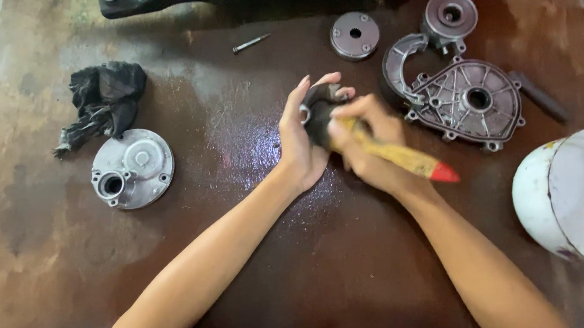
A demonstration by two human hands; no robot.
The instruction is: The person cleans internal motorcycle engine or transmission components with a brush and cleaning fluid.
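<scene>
Both forearms angle inward: left hand (pixel 300 139) fingers cup a dark part (pixel 317 113), right hand (pixel 367 144) fingers grip a wooden brush (pixel 402 157).

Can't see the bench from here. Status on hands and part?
Left hand cups small dark part. Right hand grips yellow brush against it. Nothing in the way; metal cover alongside.

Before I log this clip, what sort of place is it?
Likely a small engine repair workshop: a stained, oily workbench, cast metal engine covers and a greasy black rag. The right hand works a wooden-handled brush on a dark part.
</scene>
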